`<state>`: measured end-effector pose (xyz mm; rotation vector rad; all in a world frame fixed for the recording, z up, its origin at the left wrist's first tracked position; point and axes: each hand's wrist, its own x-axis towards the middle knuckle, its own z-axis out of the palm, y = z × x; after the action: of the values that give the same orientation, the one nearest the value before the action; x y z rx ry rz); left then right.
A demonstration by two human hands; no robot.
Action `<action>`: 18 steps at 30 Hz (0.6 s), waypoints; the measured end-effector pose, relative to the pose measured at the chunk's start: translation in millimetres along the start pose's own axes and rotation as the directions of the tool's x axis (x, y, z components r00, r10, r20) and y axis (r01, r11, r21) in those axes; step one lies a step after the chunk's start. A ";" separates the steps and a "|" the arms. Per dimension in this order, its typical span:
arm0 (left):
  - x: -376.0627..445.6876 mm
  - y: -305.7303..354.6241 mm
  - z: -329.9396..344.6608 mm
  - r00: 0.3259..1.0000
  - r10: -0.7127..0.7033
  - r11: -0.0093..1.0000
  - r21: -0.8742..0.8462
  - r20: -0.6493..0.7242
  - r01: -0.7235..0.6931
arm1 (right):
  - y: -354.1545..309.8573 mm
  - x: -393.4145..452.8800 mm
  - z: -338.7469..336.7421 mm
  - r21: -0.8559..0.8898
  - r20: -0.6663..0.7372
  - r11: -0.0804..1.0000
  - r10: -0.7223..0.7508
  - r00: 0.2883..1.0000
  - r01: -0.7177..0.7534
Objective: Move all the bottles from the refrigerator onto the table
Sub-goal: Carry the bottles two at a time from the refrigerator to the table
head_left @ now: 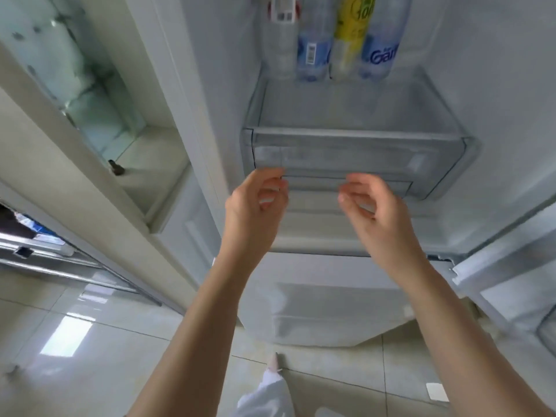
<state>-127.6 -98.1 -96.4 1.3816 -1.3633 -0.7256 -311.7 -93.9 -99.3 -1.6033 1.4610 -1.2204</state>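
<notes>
Fingers (272,188) of the left hand (255,206) are loosely curled and slightly apart, holding nothing; the fingers (353,192) of the right hand (373,206) are likewise relaxed, half bent and empty. Both hands hang side by side in front of the open refrigerator (496,85), just before the front wall of a clear plastic drawer (355,155), the left fingertips close to its lower left corner; whether they touch it cannot be told. Bare forearms reach up from the bottom edge.

Above and behind the drawer, at the back of a shelf, four bottles stand upright in a close row: a clear bottle (281,40) with a white and red label on the left, a blue-labelled water bottle (313,52) beside it, a yellow-labelled bottle (350,34) next, and a second blue-labelled water bottle (380,49) on the right. Their tops are cut off by the frame.

Left of the refrigerator stands a pale cabinet with a glass door (84,94). Below is a glossy tiled floor (105,341), with a white trouser leg (270,392) and shoe tip showing
</notes>
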 end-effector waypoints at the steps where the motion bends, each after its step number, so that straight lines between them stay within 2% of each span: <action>1: 14.1 3.9 3.8 1.000 0.010 1.000 -0.018 -0.016 -0.010 | -2.9 12.7 0.9 0.005 -0.034 1.000 -0.013 0.999 0.014; 5: 68.2 19.3 16.9 1.000 0.022 0.996 -0.084 0.011 -0.021 | -13.7 62.2 5.1 -0.017 -0.147 0.996 -0.093 0.985 0.092; 9: 107.3 29.5 33.2 0.999 0.050 0.988 -0.144 0.003 -0.049 | -23.9 96.7 3.0 -0.035 -0.201 0.996 -0.090 0.975 0.085; 14: 149.2 32.6 59.2 0.997 0.082 0.988 -0.128 0.000 -0.082 | -31.4 136.5 -11.6 -0.021 -0.275 0.996 -0.091 0.957 0.089; 18: 181.5 36.6 81.9 0.994 0.100 0.991 -0.084 -0.052 -0.104 | -28.3 175.2 -26.9 -0.027 -0.316 0.996 -0.094 0.944 0.090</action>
<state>-183.4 -285.8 -45.1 1.2441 -1.3397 -0.6717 -334.5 -256.6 -27.1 -1.5497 1.6036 -1.5852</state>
